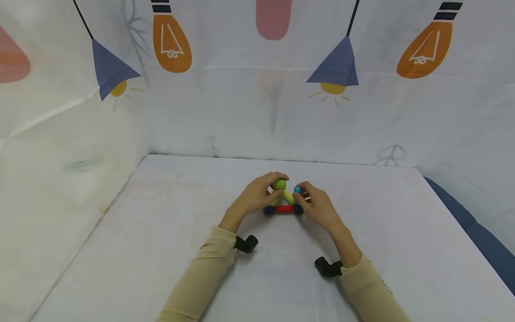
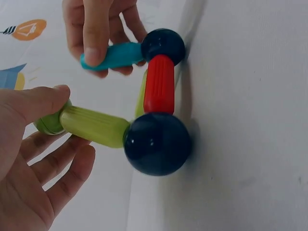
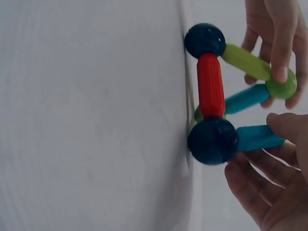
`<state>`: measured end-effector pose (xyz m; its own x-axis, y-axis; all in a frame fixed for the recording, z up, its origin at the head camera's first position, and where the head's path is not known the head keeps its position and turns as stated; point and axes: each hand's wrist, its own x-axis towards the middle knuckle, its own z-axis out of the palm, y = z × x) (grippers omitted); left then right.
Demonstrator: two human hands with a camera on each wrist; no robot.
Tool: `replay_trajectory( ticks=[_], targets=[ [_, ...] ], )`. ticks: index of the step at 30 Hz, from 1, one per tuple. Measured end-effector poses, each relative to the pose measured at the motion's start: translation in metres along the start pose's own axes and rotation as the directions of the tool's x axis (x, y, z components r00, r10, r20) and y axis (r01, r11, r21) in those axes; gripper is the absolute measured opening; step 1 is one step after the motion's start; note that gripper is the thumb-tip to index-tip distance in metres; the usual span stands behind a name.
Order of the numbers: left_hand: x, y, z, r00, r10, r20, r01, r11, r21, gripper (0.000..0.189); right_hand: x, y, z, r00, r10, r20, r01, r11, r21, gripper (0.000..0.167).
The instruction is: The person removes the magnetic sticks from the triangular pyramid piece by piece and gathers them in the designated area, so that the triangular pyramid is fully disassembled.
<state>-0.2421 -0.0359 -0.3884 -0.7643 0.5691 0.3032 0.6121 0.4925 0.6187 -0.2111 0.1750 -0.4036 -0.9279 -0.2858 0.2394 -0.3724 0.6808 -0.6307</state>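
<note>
A small frame of rods and balls, like a magnetic building set, stands on the white table [image 1: 161, 250]. Its front edge is a red rod [image 1: 284, 209] joining two dark blue balls [image 2: 158, 144]. From the left ball a lime-green rod [image 2: 94, 126] slopes up to a green ball [image 3: 281, 84], which my left hand [image 1: 257, 193] holds between thumb and fingers. My right hand [image 1: 320, 206] pinches a blue rod [image 3: 260, 138] whose end meets the right dark ball. Behind, a second blue rod [image 3: 248, 98] reaches from the held ball toward another green ball [image 3: 198, 114], partly hidden.
Black wrist cameras [image 1: 246, 244] sit at both forearms, just above the table. A white sheet printed with lamps and bulbs [image 1: 172, 44] hangs behind the far table edge. Dark blue fabric [image 1: 462, 210] lies past the right edge.
</note>
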Motion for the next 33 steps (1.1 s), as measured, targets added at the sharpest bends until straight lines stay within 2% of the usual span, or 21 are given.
replay_trajectory(
  ticks=[8, 13, 18, 23, 28, 33],
  targets=[
    [-0.005, -0.015, -0.013, 0.998, -0.052, -0.033, 0.051, 0.999, -0.008, 0.035, -0.001, 0.009, -0.010, 0.997, 0.074, -0.014, -0.074, 0.997, -0.012, 0.027],
    [-0.012, -0.027, -0.020, 0.995, -0.090, -0.033, 0.090, 0.996, -0.009, 0.032, -0.002, 0.018, -0.014, 0.996, 0.090, -0.025, -0.090, 0.996, -0.017, 0.028],
    [-0.020, -0.041, -0.027, 0.987, -0.157, 0.032, 0.157, 0.988, -0.011, 0.035, -0.003, 0.030, -0.023, 0.994, 0.109, -0.010, -0.109, 0.994, -0.020, 0.029],
    [-0.029, -0.051, -0.031, 0.963, -0.239, 0.124, 0.240, 0.971, 0.004, 0.038, -0.009, 0.042, -0.040, 0.993, 0.089, 0.077, -0.080, 0.991, -0.110, 0.025],
    [-0.032, -0.055, -0.027, 0.951, -0.217, 0.220, 0.224, 0.975, -0.004, 0.030, -0.017, 0.051, -0.056, 0.982, 0.076, 0.173, -0.051, 0.988, -0.143, 0.024],
    [-0.031, -0.058, -0.023, 0.952, -0.183, 0.244, 0.199, 0.979, -0.044, 0.028, -0.021, 0.053, -0.066, 0.957, 0.114, 0.265, -0.073, 0.984, -0.162, 0.022]
  ],
)
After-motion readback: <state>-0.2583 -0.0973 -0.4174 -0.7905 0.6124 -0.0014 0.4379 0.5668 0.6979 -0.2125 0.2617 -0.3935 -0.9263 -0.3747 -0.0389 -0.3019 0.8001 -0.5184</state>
